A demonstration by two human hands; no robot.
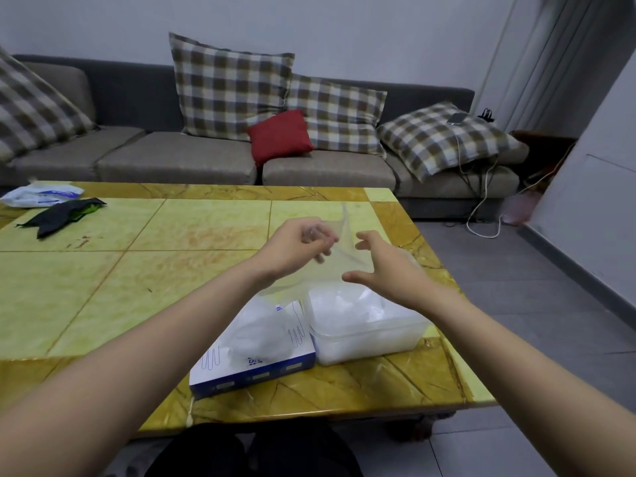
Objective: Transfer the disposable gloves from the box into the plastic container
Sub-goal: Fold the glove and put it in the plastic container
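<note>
A blue and white glove box (254, 363) lies on the table near its front edge, with clear gloves bulging from its opening. Touching its right side stands a clear plastic container (368, 339) with several crumpled gloves inside. My left hand (296, 246) is raised above both and pinches a thin transparent glove (339, 249) that hangs stretched between my hands. My right hand (385, 266) hovers beside the glove with fingers spread and relaxed; whether it touches the film is unclear.
The yellow marble-pattern table (137, 270) carries a black cloth item (62, 215) and a white plastic packet (41, 196) at the far left. A grey sofa (179, 160) with checked cushions stands behind. The table's right edge is close to the container.
</note>
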